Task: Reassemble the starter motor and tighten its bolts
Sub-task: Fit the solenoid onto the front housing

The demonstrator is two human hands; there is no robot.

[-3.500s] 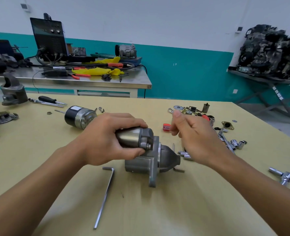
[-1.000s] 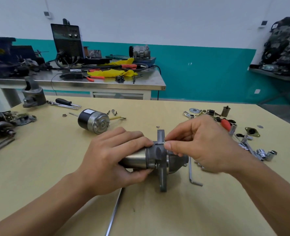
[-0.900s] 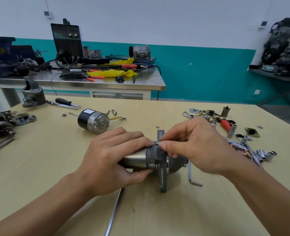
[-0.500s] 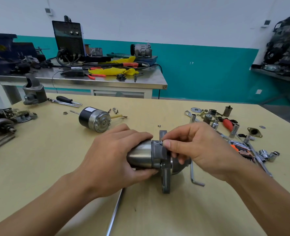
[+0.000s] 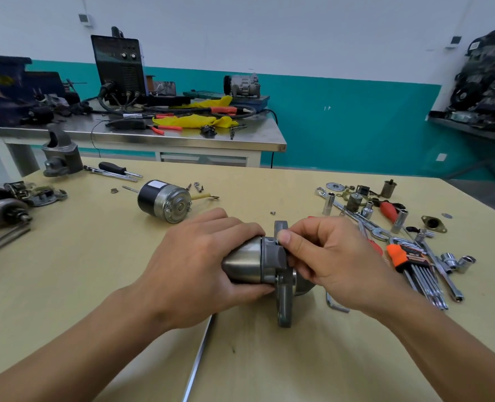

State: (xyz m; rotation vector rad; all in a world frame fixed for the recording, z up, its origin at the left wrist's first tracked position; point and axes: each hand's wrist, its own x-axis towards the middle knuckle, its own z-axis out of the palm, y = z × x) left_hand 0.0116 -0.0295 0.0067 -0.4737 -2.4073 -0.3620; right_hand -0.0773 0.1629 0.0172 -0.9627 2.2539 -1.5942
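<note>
Sitting near the middle of the yellow table [image 5: 95,271], the starter motor [image 5: 269,265] looks joined up: the left hand [image 5: 200,268] wraps its cylinder, while the right hand [image 5: 330,262] pinches thumb and forefinger narrowly on what seems a small bolt [image 5: 277,241] at the flange's far edge. I judge that bolt only finger-started, so tightening with the hex key [image 5: 335,304] just right remains. Seconds earlier the right hand hung clear of the motor.

no legible text, labels unreadable
</note>
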